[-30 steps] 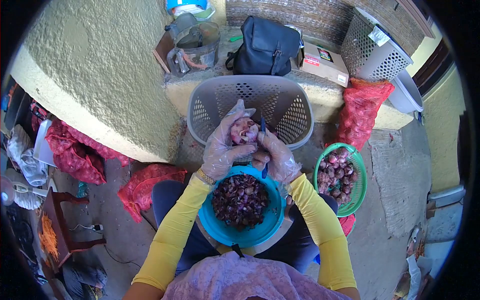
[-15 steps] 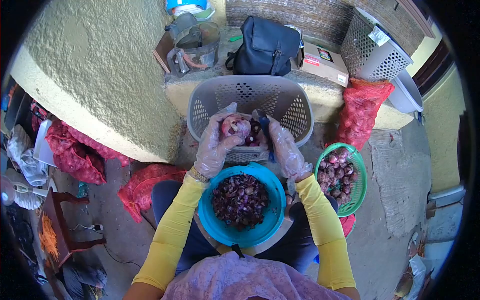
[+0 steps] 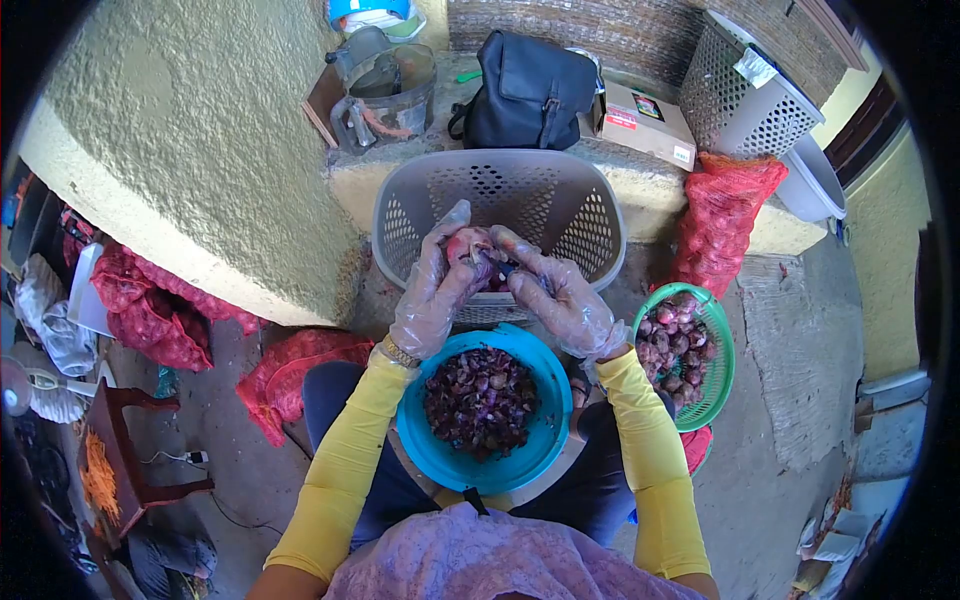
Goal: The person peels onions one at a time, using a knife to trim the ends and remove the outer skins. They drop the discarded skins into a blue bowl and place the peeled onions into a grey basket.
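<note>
Clear plastic gloves cover both hands, which meet over the near rim of a grey perforated laundry basket (image 3: 405,210). My left hand (image 3: 435,290) is closed around a red onion (image 3: 467,245), its reddish-purple side facing up. Against the onion's right side, my right hand (image 3: 565,300) has its fingers curled on a dark blue tool (image 3: 505,269) that looks like a small knife, mostly hidden by the fingers. Below the hands, between my legs, a blue basin (image 3: 552,375) holds onion skins and trimmings (image 3: 480,400). Some purple onions show inside the basket behind my hands.
A green basket (image 3: 722,375) of onions stands to the right, with a full red mesh sack (image 3: 730,215) behind it. More red sacks (image 3: 150,310) lie at left. On the ledge sit a black backpack (image 3: 530,90), a carton (image 3: 645,128) and a clear pitcher (image 3: 395,90).
My right hand has moved left and inward, bringing the dark blue tool against the onion. My left hand has stayed almost in place, with the onion turned slightly.
</note>
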The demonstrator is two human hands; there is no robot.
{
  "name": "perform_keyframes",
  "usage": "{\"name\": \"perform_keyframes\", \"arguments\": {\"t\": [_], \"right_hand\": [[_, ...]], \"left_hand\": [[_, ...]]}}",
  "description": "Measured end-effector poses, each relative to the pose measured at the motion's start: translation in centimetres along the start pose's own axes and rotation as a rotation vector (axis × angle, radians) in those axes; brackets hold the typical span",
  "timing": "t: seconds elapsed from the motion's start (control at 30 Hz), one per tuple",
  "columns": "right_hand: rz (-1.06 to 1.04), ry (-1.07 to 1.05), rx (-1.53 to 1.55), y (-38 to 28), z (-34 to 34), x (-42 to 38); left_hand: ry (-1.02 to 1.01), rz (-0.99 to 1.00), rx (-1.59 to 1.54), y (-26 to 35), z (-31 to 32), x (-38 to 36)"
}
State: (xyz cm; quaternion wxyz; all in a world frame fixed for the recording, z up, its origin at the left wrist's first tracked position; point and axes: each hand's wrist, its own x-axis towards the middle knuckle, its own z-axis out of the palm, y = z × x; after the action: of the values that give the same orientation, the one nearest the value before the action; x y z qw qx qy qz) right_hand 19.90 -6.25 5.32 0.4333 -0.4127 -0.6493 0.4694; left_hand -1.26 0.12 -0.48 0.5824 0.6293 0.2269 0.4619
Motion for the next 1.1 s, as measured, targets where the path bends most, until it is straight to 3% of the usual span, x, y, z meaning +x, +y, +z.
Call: {"name": "perform_keyframes", "arguments": {"t": [0.07,0.13,0.27,0.3,0.33,0.37,0.43,0.67,0.83,0.93,1.1], "right_hand": [[-0.002,0.003,0.022,0.5,0.1,0.1],[-0.163,0.005,-0.12,1.4,0.1,0.2],[-0.179,0.032,-0.219,1.0,0.5,0.2],[-0.052,0.063,-0.346,-0.3,0.7,0.1],[0.077,0.095,-0.471,-1.0,1.0,0.0],[0.077,0.094,-0.469,-0.5,1.3,-0.1],[-0.107,0.304,-0.552,0.7,2.0,0.0],[0.044,0.246,-0.63,-0.5,1.6,-0.5],[-0.146,0.351,-0.739,-0.3,2.1,-0.4],[-0.175,0.391,-0.758,0.1,2.5,-0.1],[-0.187,0.395,-0.793,0.7,3.3,0.0]], "left_hand": [[0.022,-0.042,-0.153,1.2,1.2,0.0],[0.043,-0.085,-0.306,1.4,1.8,0.0],[0.086,-0.171,-0.462,0.1,1.6,0.2],[0.114,-0.217,-0.537,0.1,1.6,0.3],[0.115,-0.218,-0.536,0.0,1.7,0.2],[0.125,-0.21,-0.447,0.1,1.8,0.1],[0.134,-0.201,-0.36,-0.1,1.8,0.1],[0.109,-0.118,-0.306,-0.1,1.7,-0.1],[0.214,-0.161,-0.346,-0.5,2.4,-0.1],[0.166,-0.044,-0.281,-1.7,1.8,-0.2],[0.229,-0.107,-0.557,-1.7,2.9,-0.1]]}}
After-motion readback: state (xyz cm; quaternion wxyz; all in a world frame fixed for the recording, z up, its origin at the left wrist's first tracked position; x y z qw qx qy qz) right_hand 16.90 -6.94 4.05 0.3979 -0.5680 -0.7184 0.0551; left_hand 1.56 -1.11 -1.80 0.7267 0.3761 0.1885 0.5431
